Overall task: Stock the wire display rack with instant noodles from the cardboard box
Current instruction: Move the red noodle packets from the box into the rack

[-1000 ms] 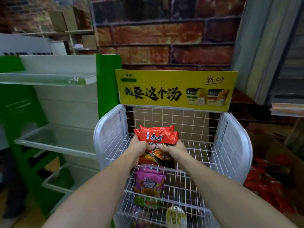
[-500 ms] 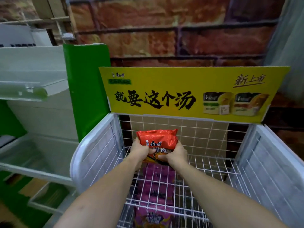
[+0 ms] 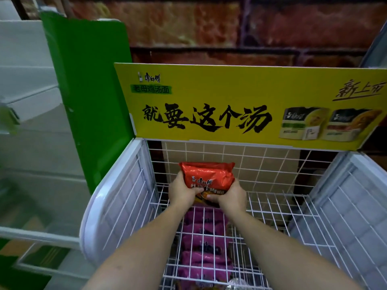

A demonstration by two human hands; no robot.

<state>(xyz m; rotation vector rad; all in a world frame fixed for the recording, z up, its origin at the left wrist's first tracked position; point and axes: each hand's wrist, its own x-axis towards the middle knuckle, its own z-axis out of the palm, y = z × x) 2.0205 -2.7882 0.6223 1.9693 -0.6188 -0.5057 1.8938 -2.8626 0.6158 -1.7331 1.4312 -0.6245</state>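
Two forearms enter from the near edge and reach over the wire display rack (image 3: 310, 208). Beneath them, seen through the top tier's grid, a row of purple packs (image 3: 204, 237) lies on a lower tier. Items at the bottom edge are too cropped to identify.

Further in, the left grip (image 3: 181, 192) and right grip (image 3: 231, 198) hold one red noodle pack (image 3: 207, 176) between them. Each has its fingers curled round the pack's near end, left at the left corner, right at the right. The pack is tilted, far end raised, at the far left-centre of the top tier, just in front of the rear grid. Contact with the wires: cannot tell.

Behind are the yellow header sign (image 3: 230, 97), a green panel (image 3: 90, 91) to its left, and a brick wall (image 3: 188, 24) beyond. The cardboard box is not in view.

Judgement: a lower tier looks at least partly stocked. On the top tier this is the only pack seen, and it is not yet released. What is left is to set it down, let go, then fetch further packs to fill the tier. The task looks well short of done.
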